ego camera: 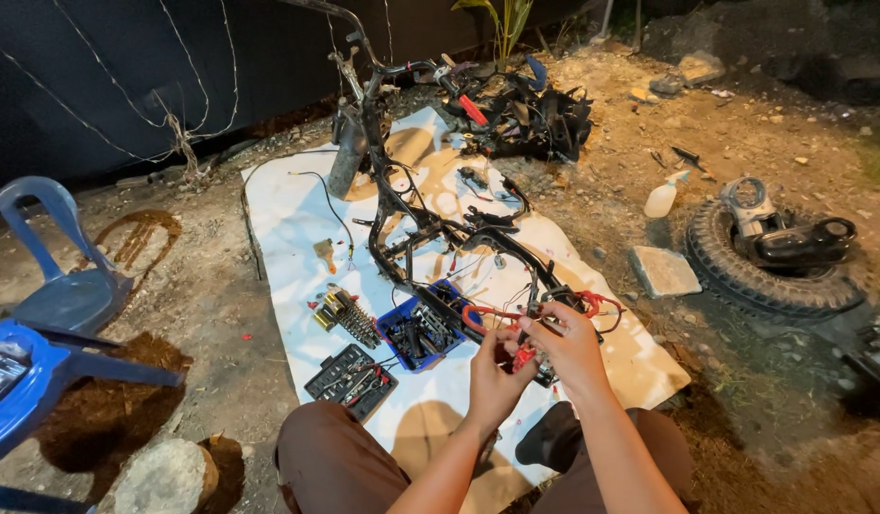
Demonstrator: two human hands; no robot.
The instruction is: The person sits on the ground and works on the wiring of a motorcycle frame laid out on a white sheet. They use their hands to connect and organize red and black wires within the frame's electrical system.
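My left hand [494, 376] and my right hand [566, 345] meet over the rear end of a stripped black scooter frame [416, 224] that lies on a white sheet [292, 228]. Together they pinch a small red part [523, 358] amid red wires [478, 314] and connectors at the frame's tail. My knees in brown trousers [335, 462] show at the bottom.
A blue tray of tools [419, 333], a socket rail [350, 316] and a black socket case [351, 381] lie left of my hands. Blue plastic chairs [50, 314] stand far left. A tyre with engine parts [773, 252], a stone slab [662, 271] and a white bottle [664, 196] lie right.
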